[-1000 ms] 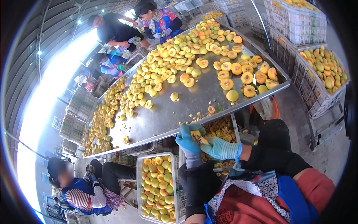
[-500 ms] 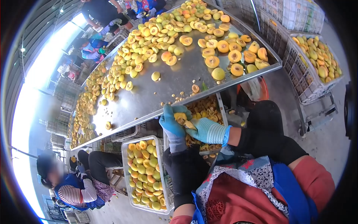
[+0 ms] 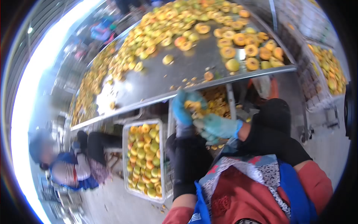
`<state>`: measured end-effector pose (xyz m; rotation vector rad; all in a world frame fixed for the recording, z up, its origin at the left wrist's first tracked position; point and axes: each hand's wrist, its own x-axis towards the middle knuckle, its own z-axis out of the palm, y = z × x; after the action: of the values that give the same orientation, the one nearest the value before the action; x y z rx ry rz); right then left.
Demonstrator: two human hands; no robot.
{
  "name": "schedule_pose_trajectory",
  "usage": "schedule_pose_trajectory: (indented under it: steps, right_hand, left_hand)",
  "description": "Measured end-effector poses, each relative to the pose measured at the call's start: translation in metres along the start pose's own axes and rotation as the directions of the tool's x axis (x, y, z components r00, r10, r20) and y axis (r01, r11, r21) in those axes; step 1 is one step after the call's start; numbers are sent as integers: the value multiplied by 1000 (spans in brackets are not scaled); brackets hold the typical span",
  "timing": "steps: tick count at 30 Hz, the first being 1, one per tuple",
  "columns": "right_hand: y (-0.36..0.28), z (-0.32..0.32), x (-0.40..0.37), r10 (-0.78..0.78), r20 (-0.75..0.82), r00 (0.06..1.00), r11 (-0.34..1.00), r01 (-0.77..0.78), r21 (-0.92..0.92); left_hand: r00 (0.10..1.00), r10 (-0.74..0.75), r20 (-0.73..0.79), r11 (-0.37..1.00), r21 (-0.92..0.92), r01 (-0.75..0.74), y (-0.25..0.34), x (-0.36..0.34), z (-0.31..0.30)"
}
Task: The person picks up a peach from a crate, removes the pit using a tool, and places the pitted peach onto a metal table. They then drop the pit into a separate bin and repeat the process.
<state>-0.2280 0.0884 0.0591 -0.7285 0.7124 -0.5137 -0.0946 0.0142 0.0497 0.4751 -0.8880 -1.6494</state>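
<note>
In a blue glove, my left hand (image 3: 182,109) is closed around a yellow peach half (image 3: 192,105) just below the table's front edge. My right hand (image 3: 218,126), in a pale striped glove, is at the fruit's lower side with fingers curled. Whatever lies between the right fingers is blurred and cannot be made out. Beneath both hands is a crate of fruit scraps (image 3: 216,99), partly hidden by them. The metal table (image 3: 149,84) in front carries many halved peaches (image 3: 251,50), several cut side up, plus small bits near the edge.
A white crate of yellow peaches (image 3: 143,160) stands on the floor left of my legs. Another full crate (image 3: 328,69) sits at the right. Behind the table legs is a red bucket (image 3: 274,87). A co-worker (image 3: 71,164) sits at the left; others are farther back.
The view has shifted, so the table sits higher and further right. My hands stay together at the fruit; the right fingers have moved lower on it and are now blurred.
</note>
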Motion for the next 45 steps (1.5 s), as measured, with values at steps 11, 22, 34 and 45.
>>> schedule_pose_trajectory:
  steps: [11, 22, 34, 45]
  right_hand:
    - [-10, 5, 2, -169, 15, 985, 930, 165, -329]
    - [15, -56, 34, -314, -139, 939, -76, -170, -982]
    - [36, -60, 60, -199, -405, 892, -131, -434, -891]
    - [38, -54, 89, -275, -354, 894, -72, -386, -920]
  left_hand:
    - [998, -21, 57, 953, -300, 37, 7, -8, -1]
    - [948, 172, -269, 879, -392, -271, 65, -1, -47]
    - [776, 578, -254, 65, 962, 266, 197, -141, -446]
    - [812, 518, -271, -509, 665, 547, 161, -94, -481]
